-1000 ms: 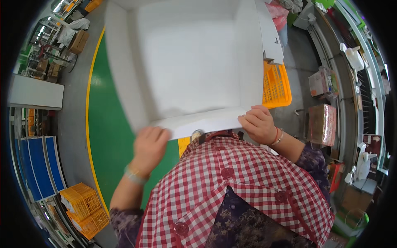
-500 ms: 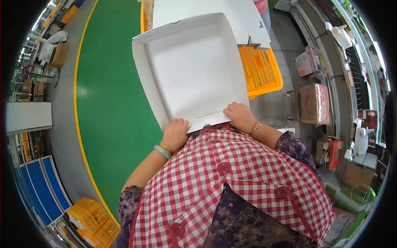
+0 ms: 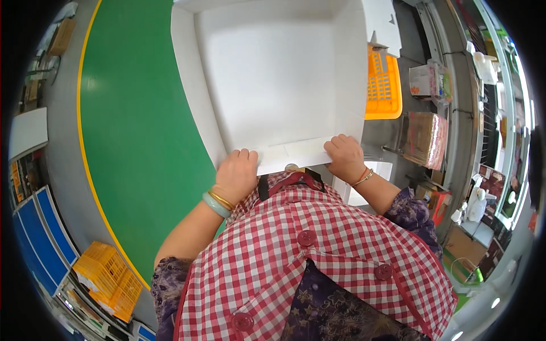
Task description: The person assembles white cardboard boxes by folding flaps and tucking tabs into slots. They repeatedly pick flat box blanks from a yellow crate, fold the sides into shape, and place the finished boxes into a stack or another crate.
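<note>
A large, shallow white cardboard box (image 3: 273, 79) stands open in front of me, its plain white inside facing up. My left hand (image 3: 237, 173) is closed over the left end of its near wall, fingers curled over the top edge. Over the right end of that same wall, my right hand (image 3: 345, 157) grips in a like way. Between the two hands the near wall's folded flap (image 3: 293, 153) shows. Both thumbs are hidden below the edge. The box's far edge runs out of the picture at the top.
An orange plastic crate (image 3: 384, 85) and flat white cardboard (image 3: 380, 25) lie beyond the box's right side. A taped carton (image 3: 425, 139) is farther right. Green floor (image 3: 133, 113) with a yellow line runs along the left. Yellow crates (image 3: 108, 278) stand at lower left.
The box has come closer and fills more of the view, its far edge now cut off. Both hands still grip the near wall and are slightly farther apart. White cardboard now shows below my right hand.
</note>
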`<state>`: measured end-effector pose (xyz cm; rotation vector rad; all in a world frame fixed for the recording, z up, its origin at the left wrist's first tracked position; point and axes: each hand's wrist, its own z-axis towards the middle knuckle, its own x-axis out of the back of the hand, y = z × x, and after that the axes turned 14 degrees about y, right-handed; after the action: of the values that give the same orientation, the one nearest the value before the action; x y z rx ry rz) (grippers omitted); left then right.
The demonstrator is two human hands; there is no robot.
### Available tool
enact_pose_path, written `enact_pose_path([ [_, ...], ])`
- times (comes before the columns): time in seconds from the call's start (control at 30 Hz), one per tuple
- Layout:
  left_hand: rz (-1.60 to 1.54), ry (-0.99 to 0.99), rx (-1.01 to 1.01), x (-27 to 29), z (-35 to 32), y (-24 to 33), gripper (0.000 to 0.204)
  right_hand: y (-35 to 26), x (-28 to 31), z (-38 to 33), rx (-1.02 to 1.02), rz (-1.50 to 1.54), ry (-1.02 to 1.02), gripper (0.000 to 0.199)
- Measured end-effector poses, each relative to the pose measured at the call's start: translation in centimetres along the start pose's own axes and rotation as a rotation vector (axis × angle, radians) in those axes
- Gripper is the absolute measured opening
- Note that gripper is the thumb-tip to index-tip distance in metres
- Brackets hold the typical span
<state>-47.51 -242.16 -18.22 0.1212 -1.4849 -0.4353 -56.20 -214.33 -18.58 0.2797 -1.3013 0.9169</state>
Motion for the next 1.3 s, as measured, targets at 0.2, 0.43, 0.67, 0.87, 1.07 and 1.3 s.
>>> enact_pose_path([
  [0.2,-0.042,0.020,0.018,1.3,-0.4,0.0,0.015,0.0,2.8,-0.2,0.039,0.108,-0.011,0.031],
  [0.43,-0.088,0.003,0.009,1.2,0.0,1.1,0.020,0.8,4.6,-1.7,0.056,0.043,0.065,0.033],
  [0.67,-0.104,-0.042,-0.065,4.2,-0.3,0.7,0.009,1.5,3.6,-3.0,0.057,0.019,0.056,0.031],
  [0.87,-0.128,-0.135,-0.166,4.6,-0.7,-1.8,0.026,0.9,2.8,-2.9,0.079,0.058,0.054,0.027],
  [1.07,-0.133,-0.054,-0.137,4.5,-0.8,-2.0,0.025,0.9,2.5,-2.5,0.059,0.067,0.075,0.021],
  [1.3,-0.118,-0.029,-0.131,5.5,0.6,-2.5,0.026,0.7,1.9,-2.4,0.009,0.090,0.124,0.020],
])
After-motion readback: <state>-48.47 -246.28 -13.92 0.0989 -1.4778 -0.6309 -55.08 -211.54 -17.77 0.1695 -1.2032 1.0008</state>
